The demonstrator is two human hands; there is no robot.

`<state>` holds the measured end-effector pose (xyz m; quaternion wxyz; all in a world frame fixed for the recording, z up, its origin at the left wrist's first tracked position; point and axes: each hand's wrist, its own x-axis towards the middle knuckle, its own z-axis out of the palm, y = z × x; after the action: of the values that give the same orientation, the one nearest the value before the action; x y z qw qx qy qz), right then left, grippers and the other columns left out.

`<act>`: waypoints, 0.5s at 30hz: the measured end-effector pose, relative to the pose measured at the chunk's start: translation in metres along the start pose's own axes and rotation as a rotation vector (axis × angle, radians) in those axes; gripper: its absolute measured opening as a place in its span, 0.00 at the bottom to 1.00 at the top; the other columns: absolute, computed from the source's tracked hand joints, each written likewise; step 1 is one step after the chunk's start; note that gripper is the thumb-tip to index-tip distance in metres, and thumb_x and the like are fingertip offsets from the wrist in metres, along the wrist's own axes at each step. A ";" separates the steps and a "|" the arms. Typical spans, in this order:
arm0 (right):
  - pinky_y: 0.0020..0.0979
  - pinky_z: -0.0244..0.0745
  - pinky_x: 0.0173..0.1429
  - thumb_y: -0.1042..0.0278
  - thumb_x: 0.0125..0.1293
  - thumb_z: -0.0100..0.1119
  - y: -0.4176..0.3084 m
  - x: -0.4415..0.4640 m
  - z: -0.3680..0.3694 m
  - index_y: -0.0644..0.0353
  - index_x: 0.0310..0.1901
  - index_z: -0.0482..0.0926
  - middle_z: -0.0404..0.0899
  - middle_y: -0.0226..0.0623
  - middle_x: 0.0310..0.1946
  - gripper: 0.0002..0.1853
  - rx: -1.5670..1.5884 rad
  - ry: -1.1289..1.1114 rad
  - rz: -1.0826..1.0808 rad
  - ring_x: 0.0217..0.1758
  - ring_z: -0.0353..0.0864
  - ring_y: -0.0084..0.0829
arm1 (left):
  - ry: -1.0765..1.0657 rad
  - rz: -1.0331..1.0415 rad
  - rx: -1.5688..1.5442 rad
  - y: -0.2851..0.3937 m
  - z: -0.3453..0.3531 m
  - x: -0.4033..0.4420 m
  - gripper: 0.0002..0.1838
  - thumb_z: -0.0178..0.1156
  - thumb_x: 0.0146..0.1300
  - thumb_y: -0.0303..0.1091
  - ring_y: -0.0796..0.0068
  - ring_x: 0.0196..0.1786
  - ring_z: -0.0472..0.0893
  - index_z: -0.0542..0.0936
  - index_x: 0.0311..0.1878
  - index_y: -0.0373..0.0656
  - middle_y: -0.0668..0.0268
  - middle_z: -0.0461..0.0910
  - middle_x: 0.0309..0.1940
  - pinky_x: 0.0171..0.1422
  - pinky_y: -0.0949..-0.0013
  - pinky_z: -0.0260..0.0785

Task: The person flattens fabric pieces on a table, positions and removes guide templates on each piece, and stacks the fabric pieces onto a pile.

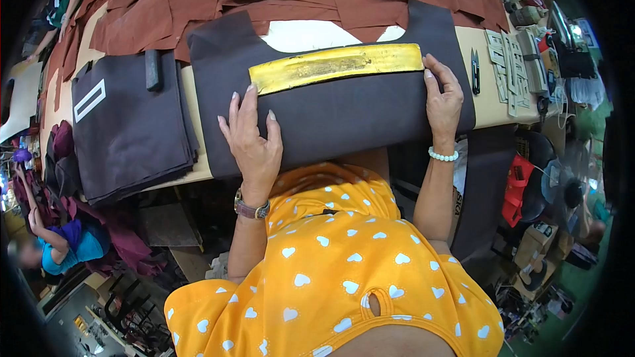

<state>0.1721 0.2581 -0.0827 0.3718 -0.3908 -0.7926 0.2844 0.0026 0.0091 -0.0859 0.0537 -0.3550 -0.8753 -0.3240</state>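
A curved, glossy yellow strip (337,66) with a worn dark patch along its middle lies across a dark fabric piece (344,109). The cloth is spread on the table in front of me, with two raised shoulders at its far edge. My left hand (254,142) is open at the strip's left end, its fingers spread and one fingertip touching the corner. At the opposite end, my right hand (443,96) has its thumb and fingertips closed together on the strip's edge.
Reddish-brown fabric (291,3) is heaped along the far side. At left, a dark fabric stack (132,139) carries a white rectangular frame (90,100) and a dark block (153,70). Thread snips (475,71) and pale stencils (508,73) lie at right. Another person (69,244) is at far left.
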 end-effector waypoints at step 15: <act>0.38 0.65 0.54 0.66 0.58 0.57 0.003 0.010 -0.016 0.60 0.34 0.83 0.81 0.36 0.38 0.09 -0.259 -0.012 -0.264 0.46 0.76 0.37 | -0.134 0.234 0.483 0.025 -0.001 0.021 0.22 0.50 0.61 0.31 0.60 0.64 0.65 0.70 0.60 0.44 0.59 0.71 0.55 0.69 0.36 0.43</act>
<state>0.1821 0.2706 -0.0717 0.3480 -0.3262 -0.8691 0.1310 0.0038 0.0341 -0.0649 0.1161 -0.4512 -0.8818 -0.0732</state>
